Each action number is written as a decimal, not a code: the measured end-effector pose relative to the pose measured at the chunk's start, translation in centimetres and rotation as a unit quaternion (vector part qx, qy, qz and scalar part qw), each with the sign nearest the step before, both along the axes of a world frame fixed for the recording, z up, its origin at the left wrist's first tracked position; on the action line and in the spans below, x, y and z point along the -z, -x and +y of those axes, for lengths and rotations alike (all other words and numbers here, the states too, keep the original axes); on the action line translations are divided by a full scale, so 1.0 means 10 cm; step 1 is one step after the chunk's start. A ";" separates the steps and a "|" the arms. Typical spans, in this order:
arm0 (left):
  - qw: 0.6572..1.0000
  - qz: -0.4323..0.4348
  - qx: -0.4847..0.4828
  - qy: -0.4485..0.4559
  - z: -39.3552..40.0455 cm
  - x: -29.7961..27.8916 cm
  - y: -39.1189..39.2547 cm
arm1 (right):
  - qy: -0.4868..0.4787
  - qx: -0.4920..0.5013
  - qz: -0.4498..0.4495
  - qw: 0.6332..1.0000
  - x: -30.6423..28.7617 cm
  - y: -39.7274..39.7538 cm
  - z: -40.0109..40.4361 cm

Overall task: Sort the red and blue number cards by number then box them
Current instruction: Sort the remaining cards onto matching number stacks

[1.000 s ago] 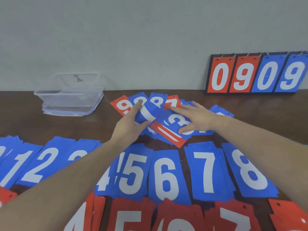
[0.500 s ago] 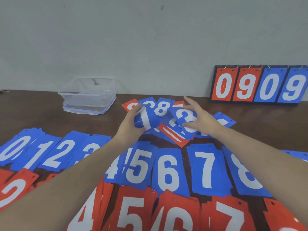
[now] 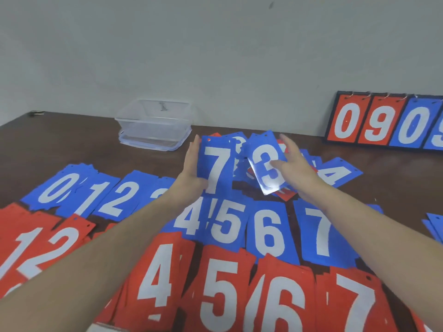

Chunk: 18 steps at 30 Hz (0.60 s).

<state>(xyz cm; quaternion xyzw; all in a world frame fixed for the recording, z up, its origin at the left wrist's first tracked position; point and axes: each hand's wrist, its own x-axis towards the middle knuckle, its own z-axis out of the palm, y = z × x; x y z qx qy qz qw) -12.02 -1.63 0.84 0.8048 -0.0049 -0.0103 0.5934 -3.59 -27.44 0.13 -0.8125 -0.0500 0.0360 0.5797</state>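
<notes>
My left hand (image 3: 190, 172) holds a blue 7 card (image 3: 217, 167) upright above the table, gripping its left edge and lower corner. My right hand (image 3: 296, 168) holds a blue 3 card (image 3: 266, 164), tilted, with the thumb across its face. Both are lifted over the unsorted heap of mixed cards (image 3: 335, 173) at mid-table. In front lies a row of sorted blue stacks, 0 (image 3: 57, 188) through 7 (image 3: 318, 233). Nearer me runs a row of red stacks, with 4 (image 3: 158, 276), 5 (image 3: 223, 293), 6 (image 3: 280, 305) and 7 (image 3: 357, 305) showing.
A clear plastic box (image 3: 153, 123) sits on its lid at the back near the wall. A flip scoreboard (image 3: 383, 123) reading 0 9 0 9 leans against the wall at the right. More blue cards (image 3: 434, 226) poke in at the right edge. Dark wooden table (image 3: 72, 140).
Both hands have lifted from the heap: the left has raised the blue 7 upright, the right has picked up the blue 3. The camera has shifted left and down.
</notes>
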 end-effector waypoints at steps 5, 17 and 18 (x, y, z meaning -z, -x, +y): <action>0.994 0.016 -0.084 0.071 0.34 -0.04 0.17 | -0.011 -0.003 0.040 0.999 -0.01 0.18 0.49; 0.967 0.010 -0.208 0.148 1.68 -0.01 0.42 | -0.043 -0.100 0.108 0.988 -0.07 0.42 1.83; 0.967 0.001 -0.202 0.156 1.74 -0.01 0.43 | -0.048 -0.100 0.117 0.987 -0.07 0.44 1.93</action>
